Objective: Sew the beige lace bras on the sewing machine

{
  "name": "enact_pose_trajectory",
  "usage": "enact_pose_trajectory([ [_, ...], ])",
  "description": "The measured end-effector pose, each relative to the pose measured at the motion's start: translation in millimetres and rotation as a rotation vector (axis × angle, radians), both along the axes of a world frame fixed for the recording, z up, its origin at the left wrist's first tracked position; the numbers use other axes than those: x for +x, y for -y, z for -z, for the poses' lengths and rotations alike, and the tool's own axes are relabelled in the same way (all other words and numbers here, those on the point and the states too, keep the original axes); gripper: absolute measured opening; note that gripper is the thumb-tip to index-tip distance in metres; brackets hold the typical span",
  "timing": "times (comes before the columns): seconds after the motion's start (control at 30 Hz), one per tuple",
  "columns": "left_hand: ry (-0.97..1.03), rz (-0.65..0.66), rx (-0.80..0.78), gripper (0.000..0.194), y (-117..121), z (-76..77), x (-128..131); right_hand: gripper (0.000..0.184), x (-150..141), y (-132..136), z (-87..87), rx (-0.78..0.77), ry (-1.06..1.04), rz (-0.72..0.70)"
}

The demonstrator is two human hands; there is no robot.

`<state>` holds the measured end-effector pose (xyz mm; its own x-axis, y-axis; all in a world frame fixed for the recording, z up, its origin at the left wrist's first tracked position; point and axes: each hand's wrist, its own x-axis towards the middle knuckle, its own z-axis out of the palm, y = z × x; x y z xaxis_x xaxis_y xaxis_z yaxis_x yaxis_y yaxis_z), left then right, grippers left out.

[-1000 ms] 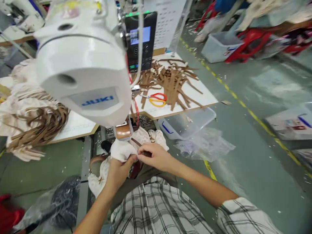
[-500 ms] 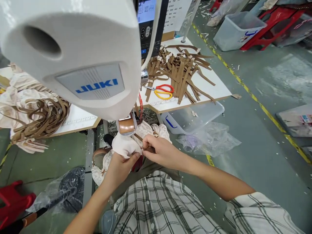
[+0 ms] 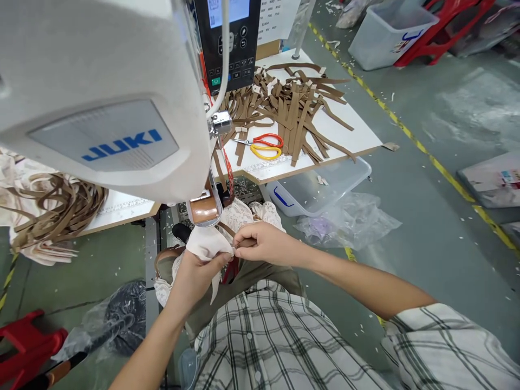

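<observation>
Below the head of a JUKI sewing machine (image 3: 122, 143), my left hand (image 3: 199, 279) pinches a cream padded fabric piece (image 3: 206, 242), which looks like a bra cup. My right hand (image 3: 264, 245) is closed beside it, thumb and fingers pressed together on a brown strap (image 3: 226, 229) that runs up toward the machine. The two hands almost meet at the fabric's right edge. Lace-covered cream fabric (image 3: 239, 214) hangs behind them over my lap. What lies exactly between my right fingertips is partly hidden.
Scissors with red and yellow handles (image 3: 266, 146) lie on the white table (image 3: 353, 127) near many brown straps (image 3: 296, 116). More straps and cream fabric (image 3: 57, 206) are heaped at left. Under the table edge sits a clear plastic bin (image 3: 325, 187). A control panel (image 3: 231, 49) stands behind the machine.
My view has shifted, so the machine appears further left and more of the control panel shows. Both hands keep their hold close together; a cream end now hangs below the left hand.
</observation>
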<state>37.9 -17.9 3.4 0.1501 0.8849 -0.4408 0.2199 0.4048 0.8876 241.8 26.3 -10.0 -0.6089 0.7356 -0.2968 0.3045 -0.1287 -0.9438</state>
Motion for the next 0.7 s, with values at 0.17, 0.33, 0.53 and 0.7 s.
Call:
enact_pose_trajectory([
  [0.17,0.063,-0.026,-0.005,0.028,-0.1,3.0,1.6,0.014,-1.3,-0.3,-0.5,-0.104,-0.035,0.037],
  [0.33,0.142,-0.144,-0.059,0.03,1.6,9.5,5.2,0.021,-1.2,0.2,-2.2,-0.193,-0.041,0.071],
  [0.53,0.216,-0.297,-0.131,0.028,0.9,-0.7,22.0,0.015,-5.5,9.5,-4.3,0.072,0.023,0.158],
  [0.7,0.381,-0.278,-0.193,0.052,14.6,2.2,0.1,0.007,-0.1,-1.4,-18.2,-0.077,-0.062,0.028],
])
